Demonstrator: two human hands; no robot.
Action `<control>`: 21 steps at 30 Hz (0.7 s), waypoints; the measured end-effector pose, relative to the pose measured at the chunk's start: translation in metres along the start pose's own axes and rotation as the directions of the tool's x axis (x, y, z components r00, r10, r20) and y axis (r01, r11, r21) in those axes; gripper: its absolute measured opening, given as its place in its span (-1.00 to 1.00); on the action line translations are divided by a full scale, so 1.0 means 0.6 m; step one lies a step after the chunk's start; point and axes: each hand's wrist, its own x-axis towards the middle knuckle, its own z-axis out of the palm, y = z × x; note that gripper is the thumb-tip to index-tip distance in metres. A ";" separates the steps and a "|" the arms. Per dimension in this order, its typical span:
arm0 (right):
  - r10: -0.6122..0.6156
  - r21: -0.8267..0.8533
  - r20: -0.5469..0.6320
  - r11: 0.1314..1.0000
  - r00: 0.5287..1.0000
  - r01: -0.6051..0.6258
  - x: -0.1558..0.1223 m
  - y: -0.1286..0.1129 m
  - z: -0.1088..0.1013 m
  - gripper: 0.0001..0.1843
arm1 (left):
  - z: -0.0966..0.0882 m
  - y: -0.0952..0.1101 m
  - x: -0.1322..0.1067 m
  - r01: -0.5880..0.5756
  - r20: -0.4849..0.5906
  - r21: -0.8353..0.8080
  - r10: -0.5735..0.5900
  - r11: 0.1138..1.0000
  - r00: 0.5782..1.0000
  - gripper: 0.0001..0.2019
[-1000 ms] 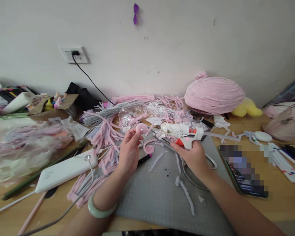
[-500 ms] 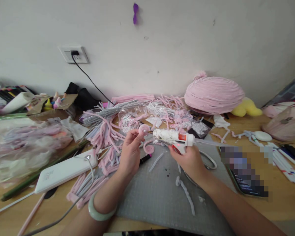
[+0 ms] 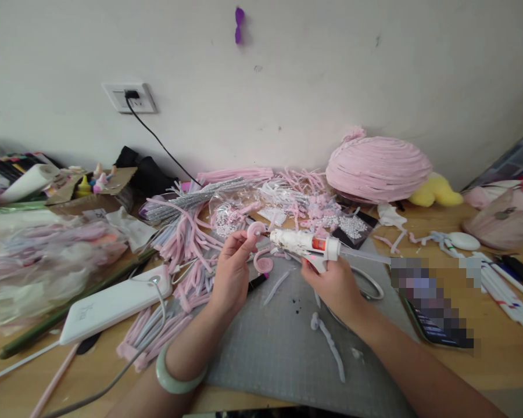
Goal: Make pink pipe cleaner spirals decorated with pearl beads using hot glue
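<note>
Between the thumb and fingers of my left hand (image 3: 234,268) is a coiled pink pipe cleaner (image 3: 255,229), held up above the grey cutting mat (image 3: 283,348). A white hot glue gun (image 3: 303,242) is gripped by its handle in my right hand (image 3: 337,287). Its nozzle points left and appears to touch the coil. A clear glue stick (image 3: 366,255) sticks out of the gun's back end. Just below the coil hangs or lies a second pink spiral (image 3: 264,263); what supports it I cannot tell. A black marker (image 3: 258,282) lies beside my left wrist.
Loose pink and grey pipe cleaners (image 3: 192,232) are heaped behind my left hand. A white power bank (image 3: 113,305) with a cable lies left, a phone (image 3: 440,313) right. White beads (image 3: 348,226) and a big pink bundle (image 3: 379,168) are at the back.
The glue gun has shifted slightly left, and its nozzle now meets the coil more closely. My left hand keeps its pinch on the coil.
</note>
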 end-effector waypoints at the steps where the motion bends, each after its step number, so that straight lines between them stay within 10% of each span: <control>1: -0.008 -0.013 0.002 1.000 1.000 0.008 0.000 0.000 0.000 -0.75 | 0.000 0.000 0.000 0.002 0.003 -0.002 -0.002 1.000 1.000 -0.89; 21: -0.145 -0.028 -0.159 0.989 0.977 0.142 -0.002 0.003 0.011 -0.84 | -0.002 -0.006 0.001 0.011 -0.018 -0.019 -0.011 1.000 1.000 -0.86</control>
